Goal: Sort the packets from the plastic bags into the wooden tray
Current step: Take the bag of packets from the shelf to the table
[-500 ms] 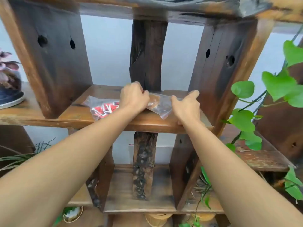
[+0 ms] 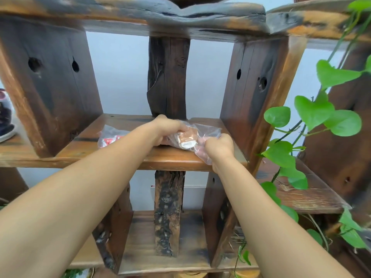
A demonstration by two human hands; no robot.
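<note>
While both bags sit on the shelf [image 2: 172, 159], you look barely started: your left hand [image 2: 168, 130] and right hand [image 2: 219, 148] both curl fingers round the brown-packet bag [image 2: 187, 138]. The red-packet bag [image 2: 112, 138] lies just beside it. The wooden tray isn't in view, so likely nothing is sorted.

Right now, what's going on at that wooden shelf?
A person has both hands on one clear plastic bag of brown packets on the shelf board. The left hand grips its left side and the right hand pinches its near edge. A second bag with red packets lies to the left.
</note>
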